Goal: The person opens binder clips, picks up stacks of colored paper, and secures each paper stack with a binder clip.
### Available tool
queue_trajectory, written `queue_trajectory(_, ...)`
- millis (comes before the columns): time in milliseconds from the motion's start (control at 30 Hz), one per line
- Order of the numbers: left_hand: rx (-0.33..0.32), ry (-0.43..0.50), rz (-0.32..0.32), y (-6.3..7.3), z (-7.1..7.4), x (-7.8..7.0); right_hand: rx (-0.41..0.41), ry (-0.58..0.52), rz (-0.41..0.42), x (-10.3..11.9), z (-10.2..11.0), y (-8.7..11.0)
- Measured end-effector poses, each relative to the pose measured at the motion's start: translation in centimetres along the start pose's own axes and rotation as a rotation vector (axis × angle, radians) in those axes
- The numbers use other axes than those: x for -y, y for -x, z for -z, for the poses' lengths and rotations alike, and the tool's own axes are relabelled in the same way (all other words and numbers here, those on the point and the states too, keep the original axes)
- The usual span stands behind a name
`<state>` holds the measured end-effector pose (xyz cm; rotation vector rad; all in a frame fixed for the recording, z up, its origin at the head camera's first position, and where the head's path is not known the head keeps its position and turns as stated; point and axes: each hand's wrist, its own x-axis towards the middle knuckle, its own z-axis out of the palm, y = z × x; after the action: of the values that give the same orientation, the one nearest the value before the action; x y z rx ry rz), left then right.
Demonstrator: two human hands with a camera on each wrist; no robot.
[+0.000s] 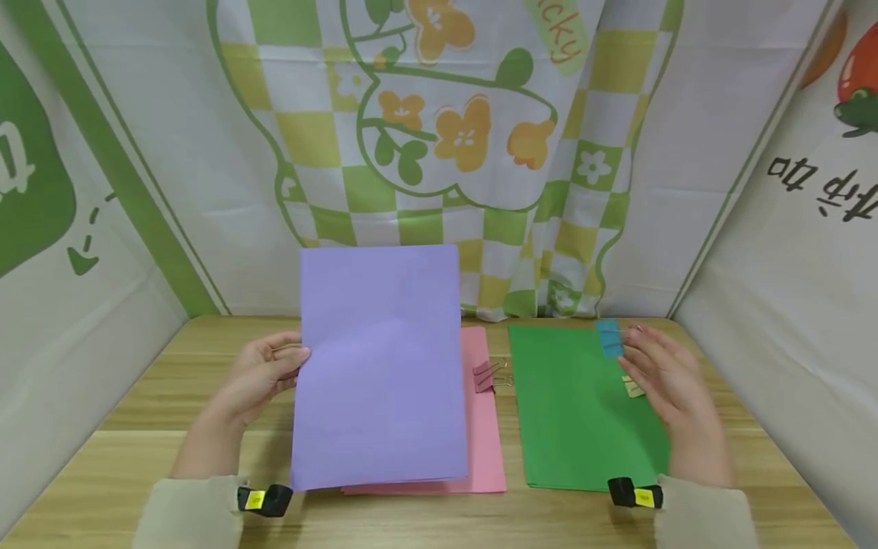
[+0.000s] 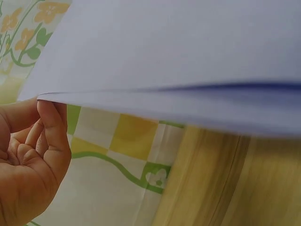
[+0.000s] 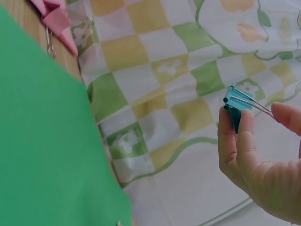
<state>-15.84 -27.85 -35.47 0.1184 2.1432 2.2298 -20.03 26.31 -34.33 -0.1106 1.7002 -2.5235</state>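
Observation:
In the head view my left hand [image 1: 264,370] pinches the left edge of a stack of purple paper [image 1: 380,366], raised and tilted above the table. The left wrist view shows a narrow gap between its sheets near the edge. My right hand [image 1: 665,374] holds a blue binder clip [image 3: 237,106] by its wire handles, above the green paper [image 1: 583,412]. Beneath the purple sheets lies pink paper [image 1: 487,442], partly covered, with a dark pink binder clip [image 1: 484,378] on its right edge. A yellow binder clip [image 1: 632,387] sits at the green paper's right edge, partly behind my right hand.
The wooden table [image 1: 137,457] carries the pink and green papers side by side with a narrow gap between them. A checkered, flower-printed curtain [image 1: 315,137] hangs at the table's back edge. White printed cloth walls [image 1: 775,290] stand at both sides.

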Motion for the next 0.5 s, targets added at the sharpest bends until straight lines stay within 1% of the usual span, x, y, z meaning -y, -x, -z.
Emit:
queue_trajectory(100, -0.008, 0.003, 0.002, 0.0, -0.5, 0.1, 0.036, -0.032, 0.045, 0.0, -0.9, -0.1)
queue_trajectory(167, -0.017, -0.001, 0.006, 0.0, -0.8, 0.1, 0.054, -0.050, 0.060, -0.1, -1.5, -0.1)
queue_trajectory(300, -0.033, -0.017, 0.019, 0.0, -1.6, 0.0, 0.053, -0.048, 0.066, -0.2, -2.4, -0.2)
queue_trajectory(500, -0.017, -0.057, -0.005, -0.1, -2.7, -0.2, 0.074, -0.071, 0.088, -0.5, -3.5, -0.4)
